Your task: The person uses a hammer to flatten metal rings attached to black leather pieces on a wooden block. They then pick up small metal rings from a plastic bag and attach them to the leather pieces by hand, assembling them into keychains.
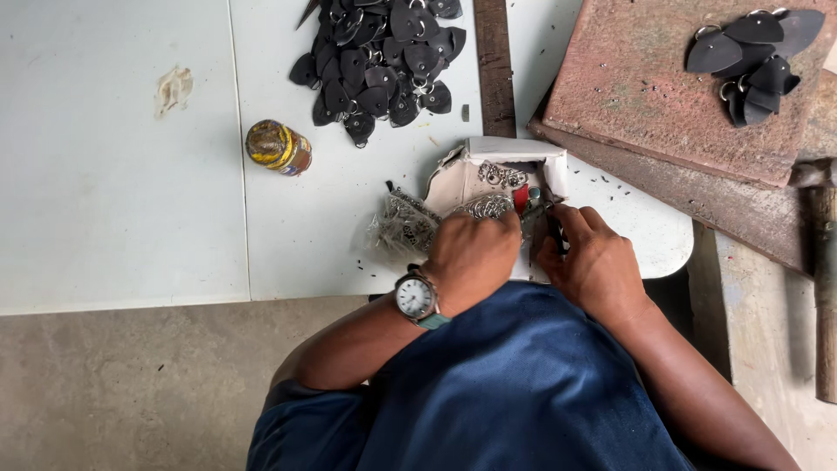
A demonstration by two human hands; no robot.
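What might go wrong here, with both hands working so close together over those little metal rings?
The torn white box of small metal rings sits close by the left hand; a nudge might scatter them. The right hand seems to grip a dark tool beside the other hand's fingers, so a slip might pinch.

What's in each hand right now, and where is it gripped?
Both hands, left hand and right hand, meet over a small tool with red handles; fingers hide what is gripped and where, so it cannot be told.
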